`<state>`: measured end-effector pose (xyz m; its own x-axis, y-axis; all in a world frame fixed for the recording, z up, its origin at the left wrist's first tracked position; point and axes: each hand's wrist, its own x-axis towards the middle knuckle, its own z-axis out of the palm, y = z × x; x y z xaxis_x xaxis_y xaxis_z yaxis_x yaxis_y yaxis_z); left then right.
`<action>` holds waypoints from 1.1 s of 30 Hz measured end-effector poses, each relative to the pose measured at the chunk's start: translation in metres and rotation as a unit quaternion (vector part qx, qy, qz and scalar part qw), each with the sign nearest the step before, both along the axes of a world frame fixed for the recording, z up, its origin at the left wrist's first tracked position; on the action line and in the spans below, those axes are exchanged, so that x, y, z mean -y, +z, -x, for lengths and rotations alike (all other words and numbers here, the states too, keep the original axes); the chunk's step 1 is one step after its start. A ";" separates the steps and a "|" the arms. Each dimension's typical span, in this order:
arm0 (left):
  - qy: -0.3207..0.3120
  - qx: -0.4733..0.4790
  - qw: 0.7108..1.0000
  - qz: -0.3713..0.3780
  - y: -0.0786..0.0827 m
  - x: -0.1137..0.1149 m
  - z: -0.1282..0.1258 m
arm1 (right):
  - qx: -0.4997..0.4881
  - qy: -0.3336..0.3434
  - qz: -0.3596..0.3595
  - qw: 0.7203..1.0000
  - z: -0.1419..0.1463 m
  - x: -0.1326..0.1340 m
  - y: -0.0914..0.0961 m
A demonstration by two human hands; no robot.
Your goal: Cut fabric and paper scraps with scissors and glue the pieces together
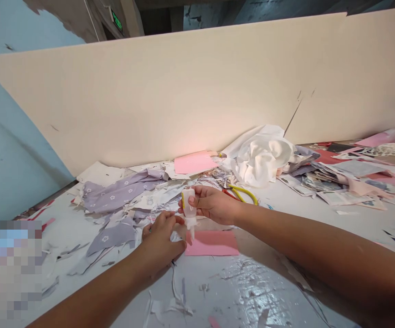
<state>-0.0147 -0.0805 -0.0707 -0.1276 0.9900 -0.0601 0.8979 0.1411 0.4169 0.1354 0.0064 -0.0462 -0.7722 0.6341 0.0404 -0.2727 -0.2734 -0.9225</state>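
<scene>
My right hand [214,204] is closed around a small clear squeeze bottle [189,205] with a yellow label edge, likely glue. The bottle is upside down, and its narrow nozzle points at the left part of a flat pink rectangular piece [214,243] on the table. At the left edge of that piece rests my left hand [165,237], thumb at the edge and fingers bent but apart from the thumb. Something whitish shows in the gap; I cannot make out what it is. Just behind my right hand lie scissors with yellow handles [243,193].
Lilac flowered fabric [122,190] and paper scraps cover the left side of the table. At the back are a pink sheet [195,162] and crumpled white cloth [264,157]. Stacked offcuts [334,180] lie to the right. A cream board [183,100] stands behind everything.
</scene>
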 end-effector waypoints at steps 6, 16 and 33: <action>-0.017 0.032 0.999 -0.009 0.001 0.003 0.000 | -0.005 -0.025 0.011 1.000 0.007 0.007 -0.011; -0.022 0.024 0.999 0.001 0.004 0.002 0.000 | 0.002 -0.047 0.017 0.999 0.010 0.010 -0.016; -0.020 0.026 0.999 0.002 0.003 0.002 0.000 | 0.002 -0.074 0.014 0.997 0.014 0.008 -0.019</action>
